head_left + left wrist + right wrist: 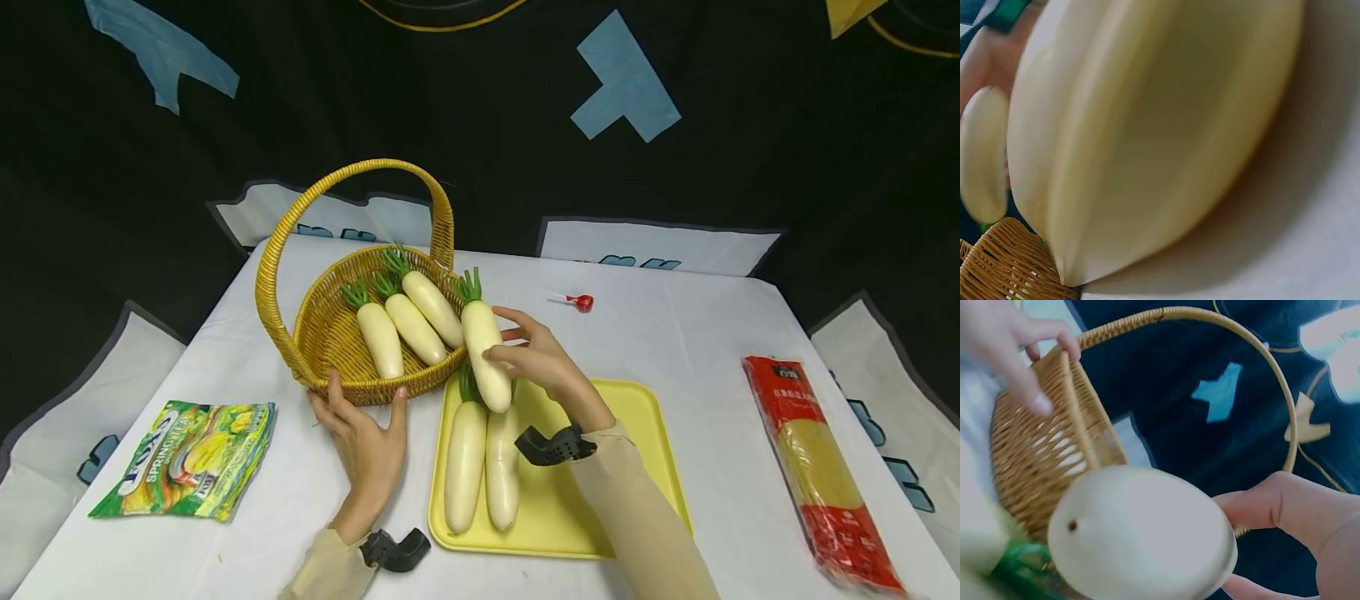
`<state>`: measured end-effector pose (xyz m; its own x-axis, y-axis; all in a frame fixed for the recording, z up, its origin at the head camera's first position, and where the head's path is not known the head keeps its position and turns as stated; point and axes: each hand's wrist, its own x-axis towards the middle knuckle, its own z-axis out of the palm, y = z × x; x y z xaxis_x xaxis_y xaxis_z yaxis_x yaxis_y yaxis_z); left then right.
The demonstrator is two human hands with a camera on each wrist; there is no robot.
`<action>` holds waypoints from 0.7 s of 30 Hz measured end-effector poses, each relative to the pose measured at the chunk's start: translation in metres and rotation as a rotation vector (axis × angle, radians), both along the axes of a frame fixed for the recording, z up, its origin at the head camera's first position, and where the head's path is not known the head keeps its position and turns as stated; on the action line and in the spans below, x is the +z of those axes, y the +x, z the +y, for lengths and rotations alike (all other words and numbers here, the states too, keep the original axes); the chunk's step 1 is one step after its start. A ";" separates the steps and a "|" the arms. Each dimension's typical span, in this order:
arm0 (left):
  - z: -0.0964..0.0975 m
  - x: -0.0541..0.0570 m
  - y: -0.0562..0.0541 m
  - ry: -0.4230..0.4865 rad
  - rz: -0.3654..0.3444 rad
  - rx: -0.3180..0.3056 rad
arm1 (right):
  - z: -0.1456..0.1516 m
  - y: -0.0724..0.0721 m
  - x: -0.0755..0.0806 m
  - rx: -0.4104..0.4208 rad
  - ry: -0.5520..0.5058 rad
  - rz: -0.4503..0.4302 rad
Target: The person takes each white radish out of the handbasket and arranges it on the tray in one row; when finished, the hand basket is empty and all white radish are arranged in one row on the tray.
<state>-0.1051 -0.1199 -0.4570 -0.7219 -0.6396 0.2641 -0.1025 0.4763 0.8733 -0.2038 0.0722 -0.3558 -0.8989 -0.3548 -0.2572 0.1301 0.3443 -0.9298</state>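
My right hand [543, 362] holds a white radish [483, 350] with green stems between thumb and fingers, tilted above the front right of the wicker basket [330, 350]. In the right wrist view the blunt end of that radish [1141, 531] fills the lower middle. My left hand [371, 446] grips the basket's near rim; in the right wrist view, fingers of the left hand [1016, 337] hook over the rim with the thumb outside. Inside the basket lie three radishes [412, 325]. Two more radishes [465, 467] rest on the yellow tray [630, 517], large in the left wrist view.
A green and yellow snack bag [191, 458] lies left of the basket. Toward the right edge is a long red packet [821, 475] with yellow contents. A red lollipop [581, 302] lies behind the tray. The basket's tall handle [281, 250] arches over it.
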 end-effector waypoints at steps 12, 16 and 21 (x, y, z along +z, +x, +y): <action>-0.001 0.000 0.000 0.000 -0.008 -0.004 | 0.060 0.044 -0.039 -0.036 -0.066 -0.025; -0.001 0.000 0.000 -0.010 0.003 -0.004 | 0.071 0.059 -0.049 -0.063 -0.045 -0.049; -0.001 0.000 -0.001 -0.019 0.009 -0.006 | 0.072 0.077 -0.059 -0.091 -0.043 -0.067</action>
